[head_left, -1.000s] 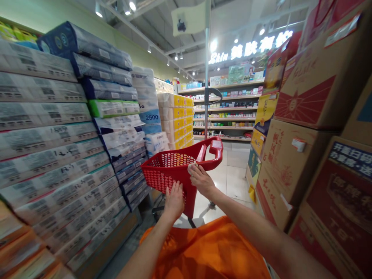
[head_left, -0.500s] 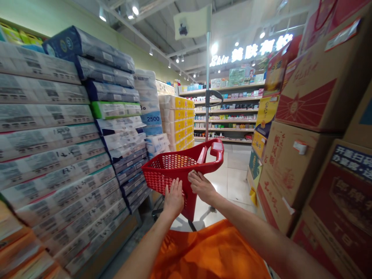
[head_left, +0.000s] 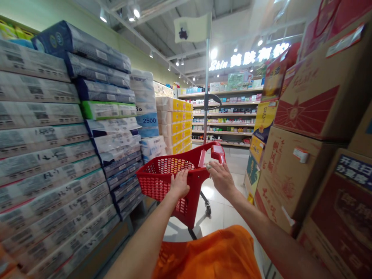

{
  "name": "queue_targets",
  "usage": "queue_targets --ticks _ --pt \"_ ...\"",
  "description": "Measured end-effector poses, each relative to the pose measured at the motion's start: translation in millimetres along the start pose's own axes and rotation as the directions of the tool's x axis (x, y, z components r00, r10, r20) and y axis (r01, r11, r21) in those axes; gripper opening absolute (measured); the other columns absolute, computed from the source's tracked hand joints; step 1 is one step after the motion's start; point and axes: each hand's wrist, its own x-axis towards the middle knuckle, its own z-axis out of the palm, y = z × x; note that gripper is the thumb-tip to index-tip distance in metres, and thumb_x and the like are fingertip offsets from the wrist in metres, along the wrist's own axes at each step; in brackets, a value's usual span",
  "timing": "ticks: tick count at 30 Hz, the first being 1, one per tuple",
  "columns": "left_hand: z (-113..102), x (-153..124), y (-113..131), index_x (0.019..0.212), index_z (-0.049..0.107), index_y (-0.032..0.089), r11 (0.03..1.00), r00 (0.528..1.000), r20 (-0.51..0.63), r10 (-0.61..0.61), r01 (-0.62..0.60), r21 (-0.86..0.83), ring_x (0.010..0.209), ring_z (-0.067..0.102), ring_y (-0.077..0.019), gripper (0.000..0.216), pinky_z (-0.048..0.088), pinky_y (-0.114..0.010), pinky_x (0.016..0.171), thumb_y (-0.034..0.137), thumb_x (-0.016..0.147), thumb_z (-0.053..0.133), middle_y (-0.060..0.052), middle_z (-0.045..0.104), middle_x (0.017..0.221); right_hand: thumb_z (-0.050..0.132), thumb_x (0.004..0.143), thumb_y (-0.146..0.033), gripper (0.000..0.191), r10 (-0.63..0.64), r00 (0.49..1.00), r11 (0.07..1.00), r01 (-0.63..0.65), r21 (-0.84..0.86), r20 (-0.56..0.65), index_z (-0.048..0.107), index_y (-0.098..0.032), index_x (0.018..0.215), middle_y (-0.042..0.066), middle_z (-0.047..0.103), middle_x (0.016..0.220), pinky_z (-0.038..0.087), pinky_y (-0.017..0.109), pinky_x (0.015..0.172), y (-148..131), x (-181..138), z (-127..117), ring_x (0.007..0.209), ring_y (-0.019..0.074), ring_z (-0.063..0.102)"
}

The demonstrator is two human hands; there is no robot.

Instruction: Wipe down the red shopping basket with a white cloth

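A red plastic shopping cart (head_left: pixel 194 193) stands in front of me, its perforated basket pointing left and its handle at the right. My left hand (head_left: pixel 180 184) is closed over the near upper rim of the basket. At the handle end, my right hand (head_left: pixel 222 179) has its fingers curled around a small pale wad, apparently a cloth (head_left: pixel 208 166), pressed against the cart frame. Most of that wad is hidden under the fingers. A pole with a pale flag (head_left: pixel 193 29) rises beyond the handle.
Tall stacks of packaged paper (head_left: pixel 52 135) line the left side. Cardboard boxes (head_left: pixel 296 162) are piled close on the right. Shelves (head_left: pixel 226 112) with small goods stand at the back. A cart wheel (head_left: pixel 207 209) rests on the tiled floor (head_left: pixel 229 217).
My right hand has moved right and up along the cart toward the handle. The left hand has shifted up onto the basket rim. The cart has turned slightly.
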Motion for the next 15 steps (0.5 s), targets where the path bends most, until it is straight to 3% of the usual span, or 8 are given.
queue_targets --ticks 5,9,12,15 --pt "-3 6 33 0.133 0.024 0.018 0.997 0.997 -0.005 0.080 -0.080 0.005 0.127 0.025 -0.0230 0.071 0.011 -0.052 0.105 0.026 0.066 0.045 -0.008 0.030 0.140 0.036 0.079 -0.009 0.029 0.216 0.972 0.976 -0.217 0.006 -0.094 0.057 -0.019 0.096 0.008 0.056 0.117 0.025 0.042 0.097 56 -15 -6 0.111 0.0202 0.048" --pt "10 -2 41 0.135 0.021 0.017 0.993 0.993 0.005 0.117 -0.117 -0.017 0.129 0.022 -0.0225 0.073 0.010 -0.051 0.106 0.029 0.067 0.045 -0.008 0.027 0.142 0.036 0.079 -0.011 0.030 0.302 0.951 0.952 -0.305 -0.031 -0.072 0.057 -0.017 0.099 0.010 0.056 0.117 0.027 0.042 0.095 82 -20 -12 0.114 0.0221 0.045" --pt "28 -17 22 0.136 0.014 0.015 0.994 0.993 0.061 -0.104 0.105 -0.011 0.132 0.012 -0.0234 0.073 0.016 -0.053 0.104 0.023 0.070 0.041 -0.009 0.016 0.145 0.037 0.079 -0.012 0.031 0.235 0.971 0.970 -0.233 -0.065 0.036 0.058 -0.017 0.102 0.010 0.058 0.115 0.026 0.041 0.095 70 -18 -12 0.113 0.0228 0.045" --pt "41 -31 -1 0.138 0.008 0.020 0.992 0.990 0.065 -0.123 0.121 0.043 0.134 0.001 -0.0233 0.076 0.016 -0.056 0.102 0.014 0.068 0.039 -0.004 0.003 0.148 0.038 0.080 -0.012 0.031 0.093 0.982 0.996 -0.090 -0.021 0.167 0.057 -0.019 0.104 0.008 0.059 0.114 0.022 0.040 0.097 32 -14 1 0.113 0.0215 0.045"
